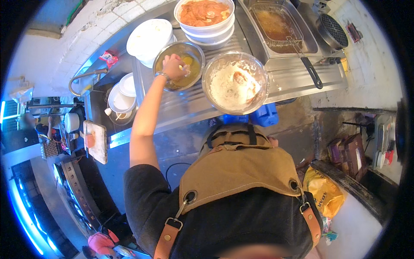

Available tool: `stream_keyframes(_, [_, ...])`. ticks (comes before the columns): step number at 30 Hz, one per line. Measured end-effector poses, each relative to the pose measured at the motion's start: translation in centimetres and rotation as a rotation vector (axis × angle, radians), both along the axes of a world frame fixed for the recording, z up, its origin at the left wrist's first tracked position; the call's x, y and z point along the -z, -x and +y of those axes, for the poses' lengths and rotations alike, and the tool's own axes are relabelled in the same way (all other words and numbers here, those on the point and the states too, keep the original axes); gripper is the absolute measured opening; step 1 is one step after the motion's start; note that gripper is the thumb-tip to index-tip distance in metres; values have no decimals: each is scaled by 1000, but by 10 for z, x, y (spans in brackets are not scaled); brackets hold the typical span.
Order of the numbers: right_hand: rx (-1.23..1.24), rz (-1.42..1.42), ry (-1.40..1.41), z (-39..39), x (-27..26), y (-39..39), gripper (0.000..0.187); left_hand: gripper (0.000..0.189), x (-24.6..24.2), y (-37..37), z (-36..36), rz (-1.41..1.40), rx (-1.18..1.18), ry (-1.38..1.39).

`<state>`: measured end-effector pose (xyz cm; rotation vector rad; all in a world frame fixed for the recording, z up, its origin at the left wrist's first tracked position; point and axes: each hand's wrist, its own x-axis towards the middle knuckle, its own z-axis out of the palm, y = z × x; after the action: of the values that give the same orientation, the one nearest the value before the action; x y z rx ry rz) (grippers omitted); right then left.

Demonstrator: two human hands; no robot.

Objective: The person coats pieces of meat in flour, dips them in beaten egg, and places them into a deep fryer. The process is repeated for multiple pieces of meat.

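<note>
My left hand [175, 67] reaches into a steel bowl [203, 64] of beaten-egg-like yellow liquid, its fingers closed on a small pale piece of food [185, 69], perhaps raw meat. Right of that bowl, a larger bowl [264, 81] holds white flour with a reddish, partly coated piece [240, 77] on it. Behind them, stacked white tubs [207, 36] carry reddish marinated meat [204, 13] on top. Most of my right arm is hidden by my body and apron; a small patch of skin beside the apron may be my right hand [273, 141].
A deep fryer [318, 51] holds bubbling oil and a wire basket with a black handle [311, 73]. White lidded tubs [149, 39] stand behind the egg bowl. Left are a sink tap [75, 84], white dishes [121, 100] and a cutting board [101, 142]. Blue jugs [265, 115] sit under the counter.
</note>
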<state>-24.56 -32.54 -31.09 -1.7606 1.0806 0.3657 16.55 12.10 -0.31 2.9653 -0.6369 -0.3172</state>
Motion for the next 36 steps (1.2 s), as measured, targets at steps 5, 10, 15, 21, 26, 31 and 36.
stream_keyframes(5, [-53, 128, 42, 14, -17, -27, 35, 35, 9, -13, 50, -67, -181, 26])
stream_keyframes(10, [-19, 105, 40, 9, -25, -24, 34, 35, 12, 2, 4, -221, -273, -302])
stream_keyframes(15, [-60, 255, 199, 17, -29, -33, 36, 37, 19, 4, -22, -75, -273, -556])
stream_keyframes(21, [30, 150, 32, 8, -12, -15, 39, 44, 27, 6, -9, 8, -297, -473])
stream_keyframes(26, [-8, 77, 21, 11, -9, -22, 39, 52, -7, -14, 19, 263, -318, -255])
stream_keyframes(31, [-37, 116, 99, 19, -35, -40, 38, 38, -30, -20, 49, 471, -278, 154])
stream_keyframes(36, [-71, 138, 133, 8, -29, -33, 37, 34, -58, -20, 39, 382, -103, 26])
